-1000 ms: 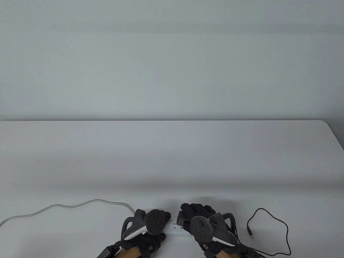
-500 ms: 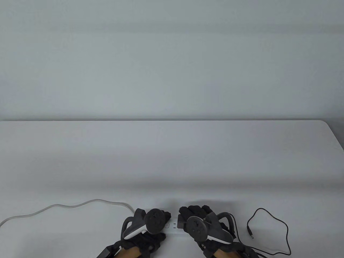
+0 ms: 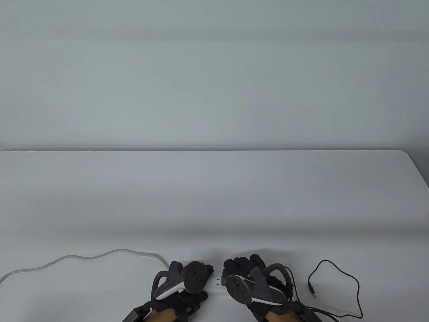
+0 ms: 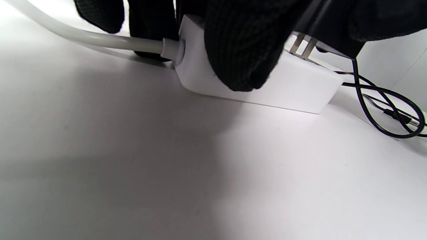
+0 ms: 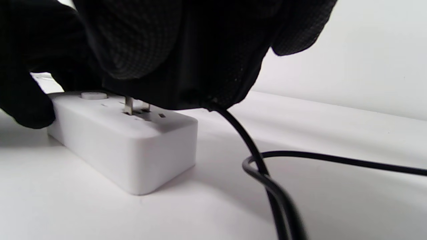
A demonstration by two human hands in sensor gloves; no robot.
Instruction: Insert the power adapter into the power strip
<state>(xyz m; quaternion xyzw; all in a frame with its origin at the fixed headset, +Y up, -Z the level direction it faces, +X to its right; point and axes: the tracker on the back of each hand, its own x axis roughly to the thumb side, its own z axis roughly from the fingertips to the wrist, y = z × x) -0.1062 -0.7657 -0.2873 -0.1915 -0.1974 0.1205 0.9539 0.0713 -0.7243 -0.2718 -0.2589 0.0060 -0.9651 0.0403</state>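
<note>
A white power strip (image 3: 216, 281) lies on the table near the front edge, mostly hidden under both hands; it also shows in the left wrist view (image 4: 293, 90) and the right wrist view (image 5: 126, 140). My left hand (image 3: 191, 278) holds its cable end down, fingers (image 4: 240, 50) over its side. My right hand (image 3: 244, 271) grips the black power adapter (image 5: 186, 80) over the strip. The adapter's two metal prongs (image 5: 128, 106) have their tips in a socket and are still partly exposed; they also show in the left wrist view (image 4: 302, 46).
The strip's white cable (image 3: 83, 258) runs off to the left across the table. The adapter's thin black cable (image 3: 352, 285) loops on the table to the right, ending in a small plug (image 3: 312, 291). It trails under my right wrist (image 5: 267, 180).
My right hand has shifted slightly left and down with the adapter, over the strip. My left hand has stayed on the strip.
</note>
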